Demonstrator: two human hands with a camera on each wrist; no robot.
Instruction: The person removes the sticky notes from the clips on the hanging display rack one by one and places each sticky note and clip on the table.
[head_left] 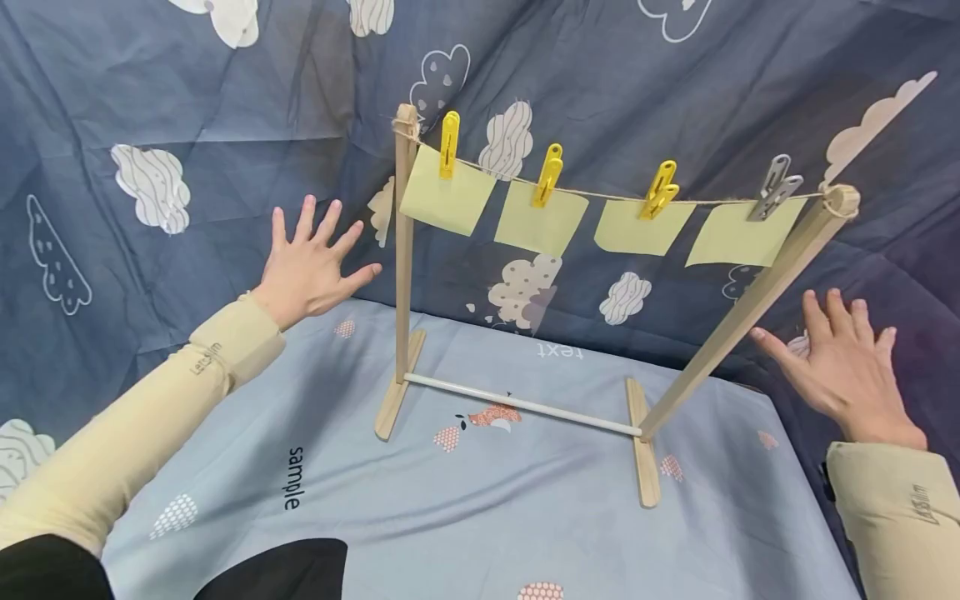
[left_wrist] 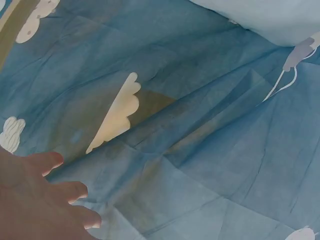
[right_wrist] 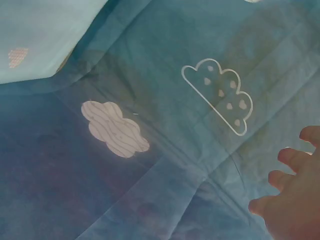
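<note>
A wooden stand with a left post [head_left: 404,267], a right post [head_left: 742,325] and a white crossbar [head_left: 517,403] stands on the table. Twine [head_left: 585,193] runs between the post tops. Yellow paper squares [head_left: 542,218] hang from it, three by yellow clothespins [head_left: 549,177] and the rightmost by a grey clothespin [head_left: 775,190]. Left of the stand my left hand [head_left: 309,265] is raised with fingers spread, holding nothing. On the other side my right hand [head_left: 847,367] is spread likewise, its thumb near the right post. Both wrist views show only fingers against cloth.
A light blue cloth [head_left: 465,517] covers the table, with the stand's wooden feet [head_left: 643,442] on it. Dark blue cloth with cloud prints [head_left: 626,298] hangs behind and at the sides. A white cable [left_wrist: 285,82] with a grey piece shows in the left wrist view.
</note>
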